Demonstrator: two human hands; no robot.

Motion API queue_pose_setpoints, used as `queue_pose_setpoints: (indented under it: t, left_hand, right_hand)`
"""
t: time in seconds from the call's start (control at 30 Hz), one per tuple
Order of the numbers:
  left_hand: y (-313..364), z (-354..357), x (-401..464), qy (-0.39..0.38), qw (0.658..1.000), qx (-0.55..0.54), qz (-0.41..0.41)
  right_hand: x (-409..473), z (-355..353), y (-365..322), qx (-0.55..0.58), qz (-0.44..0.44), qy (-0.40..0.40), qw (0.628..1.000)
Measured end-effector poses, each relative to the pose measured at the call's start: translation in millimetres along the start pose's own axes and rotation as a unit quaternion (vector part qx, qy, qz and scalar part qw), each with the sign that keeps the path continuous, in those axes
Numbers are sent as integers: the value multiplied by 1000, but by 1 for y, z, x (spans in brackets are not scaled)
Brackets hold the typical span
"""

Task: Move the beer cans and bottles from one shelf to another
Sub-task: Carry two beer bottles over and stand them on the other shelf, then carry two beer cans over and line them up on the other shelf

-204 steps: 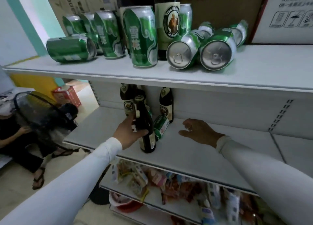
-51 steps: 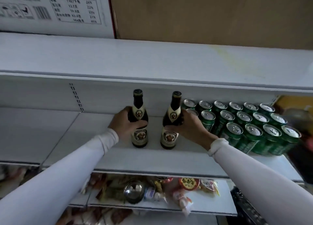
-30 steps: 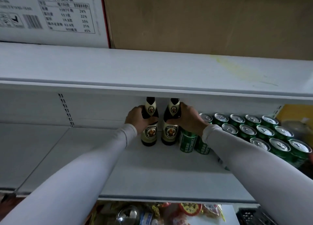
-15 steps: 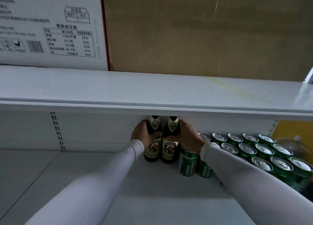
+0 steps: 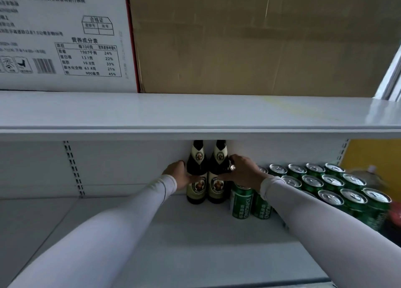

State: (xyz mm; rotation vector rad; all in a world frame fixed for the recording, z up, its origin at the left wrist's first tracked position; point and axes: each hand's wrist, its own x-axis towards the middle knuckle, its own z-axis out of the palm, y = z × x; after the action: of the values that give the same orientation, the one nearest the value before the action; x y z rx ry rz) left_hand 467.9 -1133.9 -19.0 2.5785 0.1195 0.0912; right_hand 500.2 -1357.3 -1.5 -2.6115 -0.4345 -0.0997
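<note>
Two dark beer bottles with cream labels stand upright side by side at the back of the white shelf (image 5: 195, 240). My left hand (image 5: 176, 176) wraps the left bottle (image 5: 196, 179) from its left side. My right hand (image 5: 243, 171) grips the right bottle (image 5: 218, 179) from its right side, thumb across the label. The bottle tops are hidden behind the upper shelf's edge. Several green beer cans (image 5: 240, 203) stand in rows just right of the bottles, under my right forearm.
The upper shelf (image 5: 195, 114) overhangs the bottles and carries a white printed carton (image 5: 65, 38) and a brown cardboard box (image 5: 249, 38). A slotted upright (image 5: 72, 168) runs down the back panel at left. A yellow wall (image 5: 373, 153) shows at far right.
Both hands have pushed the two bottles from the shelf's front to its back wall, next to the cans. Since half a second ago the bottles stay put and my view has dropped lower.
</note>
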Motion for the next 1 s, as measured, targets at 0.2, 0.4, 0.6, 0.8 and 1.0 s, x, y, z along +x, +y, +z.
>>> queue_pose_setpoints:
  t: [0.2,0.4,0.6,0.8,1.0]
  left_hand:
    - [-12,-5,-18,-52,997,39,33]
    - [-20,-11,-36,-93,992,69,43]
    - [-36,-17,-84,-101,993,49,45]
    - [-83,-58,-175,-57,998,35,-16]
    - [-153,-120,-277,-15,991,61,-117]
  right_hand:
    - [-27,-8,-10,-29,17,-10,999]
    - [-63,-21,-29,-31,23,7,999]
    - [-97,-22,-52,-46,5,10,999]
    - [-108,13,-117,-28,-82,-91,992]
    - [-140,87,-219,13,-154,-210,965]
